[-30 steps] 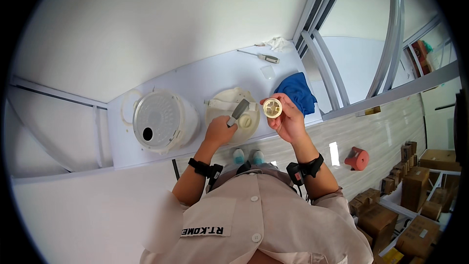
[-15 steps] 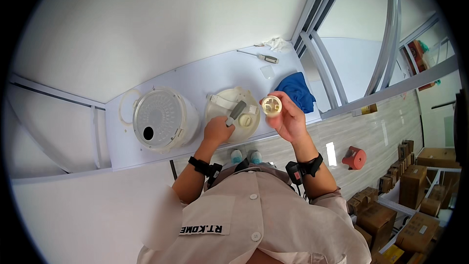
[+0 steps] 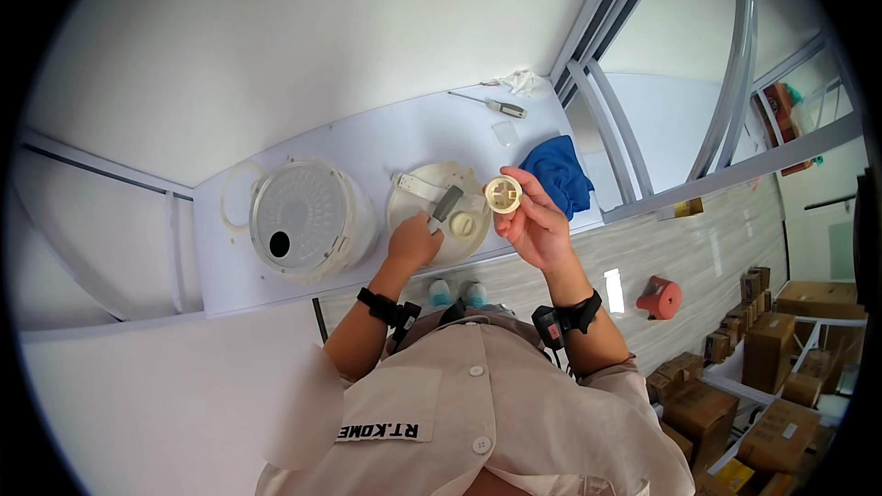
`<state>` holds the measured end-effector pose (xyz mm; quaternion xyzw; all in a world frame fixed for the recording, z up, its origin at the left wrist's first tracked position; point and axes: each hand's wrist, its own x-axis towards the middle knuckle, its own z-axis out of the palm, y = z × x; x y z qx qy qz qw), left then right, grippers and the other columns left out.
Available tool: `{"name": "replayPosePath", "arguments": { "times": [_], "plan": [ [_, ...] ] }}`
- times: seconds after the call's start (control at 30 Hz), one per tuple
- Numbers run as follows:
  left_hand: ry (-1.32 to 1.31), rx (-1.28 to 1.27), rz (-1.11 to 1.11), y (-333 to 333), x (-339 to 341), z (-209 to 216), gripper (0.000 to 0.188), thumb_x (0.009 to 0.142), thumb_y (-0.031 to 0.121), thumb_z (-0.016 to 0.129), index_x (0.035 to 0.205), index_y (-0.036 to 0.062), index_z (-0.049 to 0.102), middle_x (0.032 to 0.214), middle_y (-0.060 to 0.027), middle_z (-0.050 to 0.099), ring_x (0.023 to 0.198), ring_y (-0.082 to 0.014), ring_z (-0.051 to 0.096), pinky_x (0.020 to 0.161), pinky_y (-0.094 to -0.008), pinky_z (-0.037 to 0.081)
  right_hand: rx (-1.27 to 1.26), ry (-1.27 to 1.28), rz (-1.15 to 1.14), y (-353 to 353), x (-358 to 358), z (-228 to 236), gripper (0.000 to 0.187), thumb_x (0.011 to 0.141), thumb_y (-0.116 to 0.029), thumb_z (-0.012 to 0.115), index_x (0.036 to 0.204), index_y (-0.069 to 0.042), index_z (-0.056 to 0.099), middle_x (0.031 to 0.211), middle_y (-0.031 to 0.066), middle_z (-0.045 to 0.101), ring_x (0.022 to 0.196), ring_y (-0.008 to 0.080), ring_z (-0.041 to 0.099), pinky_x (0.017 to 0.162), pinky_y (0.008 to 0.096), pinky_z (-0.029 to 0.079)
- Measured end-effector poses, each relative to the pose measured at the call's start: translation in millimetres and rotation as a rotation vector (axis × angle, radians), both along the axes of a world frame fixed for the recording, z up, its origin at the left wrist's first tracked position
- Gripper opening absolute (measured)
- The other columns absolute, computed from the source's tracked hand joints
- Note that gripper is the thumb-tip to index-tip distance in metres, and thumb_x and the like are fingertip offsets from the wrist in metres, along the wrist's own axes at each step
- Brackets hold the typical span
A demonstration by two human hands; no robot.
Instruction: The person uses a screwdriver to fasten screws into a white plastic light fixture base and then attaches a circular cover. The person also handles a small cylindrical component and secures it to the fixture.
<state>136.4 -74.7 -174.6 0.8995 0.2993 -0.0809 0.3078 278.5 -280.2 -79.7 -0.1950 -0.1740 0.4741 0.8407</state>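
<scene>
In my right hand, the fingers pinch a small round cream plastic cap, its hollow ribbed side facing up. My left hand is closed on the light handle of a small tool with a grey block-shaped head, perhaps a brush. That tool is over a round cream plastic cover on the table, a short gap left of the cap. A cream knob-like round piece sits on the cover. Left of it stands a white round tub topped by a grey disc with a black hole.
A blue cloth lies by the right table edge. Farther back are a screwdriver, a clear flat piece and a crumpled white cloth. A cream ring lies far left. On the floor stand a red stool and cardboard boxes.
My right hand has moved slightly left with the cap and tilted it, so more of its inside shows. The left hand with the grey-headed tool has hardly moved.
</scene>
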Motion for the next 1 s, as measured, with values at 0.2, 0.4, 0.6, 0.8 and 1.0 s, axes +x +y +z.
{"name": "replayPosePath", "arguments": {
  "times": [0.2,0.4,0.6,0.8,1.0],
  "plan": [
    [-0.009,-0.006,0.003,-1,1,1,0.041,0.092,0.040,0.069,0.107,0.0015,0.071,0.103,-0.0219,0.075,0.100,-0.0427,0.071,0.087,-0.0516,0.057,-0.041,-0.016,-0.022,5,-4,-7,0.043,0.111,-0.012,0.047,0.153,-0.004,0.047,0.118,0.0144,0.069,0.095,0.0245,0.070,0.084,0.0349,0.056],
    [-0.001,0.007,0.016,-2,1,-7,0.046,0.094,0.045,0.069,0.108,0.0010,0.072,0.107,-0.0221,0.075,0.102,-0.0417,0.072,0.088,-0.0510,0.057,-0.044,0.039,0.006,7,-8,-6,0.043,0.111,-0.013,0.044,0.153,-0.003,0.048,0.132,0.0230,0.066,0.095,0.0268,0.071,0.085,0.0358,0.058],
    [0.000,0.007,0.006,-2,0,-7,0.047,0.094,0.046,0.069,0.106,0.0005,0.072,0.105,-0.0220,0.075,0.101,-0.0412,0.072,0.087,-0.0517,0.057,-0.023,0.015,0.022,9,-9,-12,0.048,0.110,-0.015,0.049,0.156,-0.005,0.046,0.149,0.0328,0.053,0.099,0.0270,0.071,0.090,0.0355,0.057],
    [0.029,0.009,-0.010,-3,1,-1,0.044,0.096,0.045,0.066,0.109,0.0031,0.071,0.110,-0.0192,0.074,0.105,-0.0394,0.070,0.089,-0.0509,0.057,-0.009,-0.100,-0.066,12,-17,-7,0.043,0.111,-0.011,0.044,0.154,-0.004,0.048,0.148,0.0294,0.055,0.101,0.0267,0.069,0.090,0.0349,0.055],
    [0.057,0.015,-0.024,-4,0,2,0.043,0.099,0.044,0.065,0.111,0.0031,0.070,0.112,-0.0180,0.074,0.106,-0.0389,0.070,0.089,-0.0509,0.057,-0.207,-0.391,-0.143,9,-17,-12,0.040,0.105,-0.003,0.058,0.145,-0.004,0.052,0.129,0.0130,0.063,0.098,0.0185,0.067,0.086,0.0315,0.054]
  ]
}}
